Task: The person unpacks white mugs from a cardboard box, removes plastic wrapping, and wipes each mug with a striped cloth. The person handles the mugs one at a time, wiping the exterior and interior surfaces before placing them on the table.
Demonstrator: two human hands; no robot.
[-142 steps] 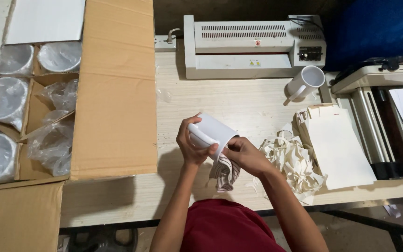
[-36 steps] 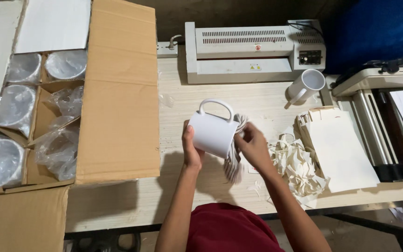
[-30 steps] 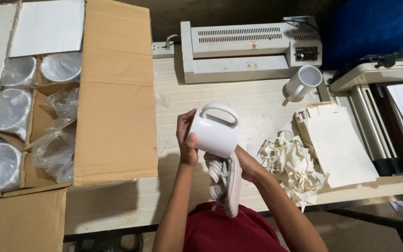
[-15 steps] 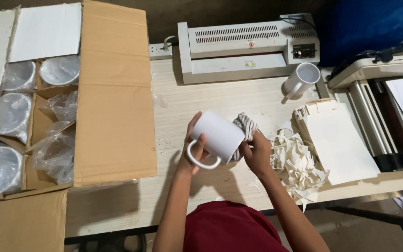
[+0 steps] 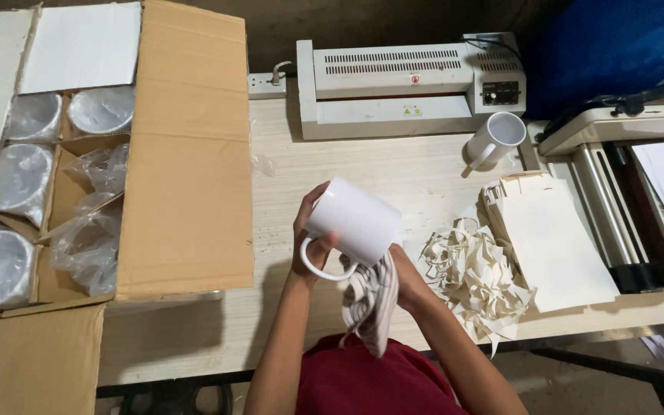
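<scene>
White mug (image 5: pixel 353 221), centre of frame, held above the desk (image 5: pixel 393 173); long axis tilted from lower right to upper left, closed base toward upper left, handle loop at lower left. Left hand (image 5: pixel 313 244) on the handle side, fingers curled snugly round the body and through the loop. Right hand (image 5: pixel 407 270) at the mug's lower right, fingers closed on a striped cloth (image 5: pixel 369 301) bunched against the mouth end and hanging down; both hands touching the mug, right nearer the opening. Second white mug (image 5: pixel 495 138) upright, upper right, well apart. Paper strips (image 5: pixel 472 275) and card stack (image 5: pixel 553 246) right of hands. Laminator (image 5: pixel 409 77) top centre. Cardboard box (image 5: pixel 186 154) of wrapped mugs, left.
</scene>
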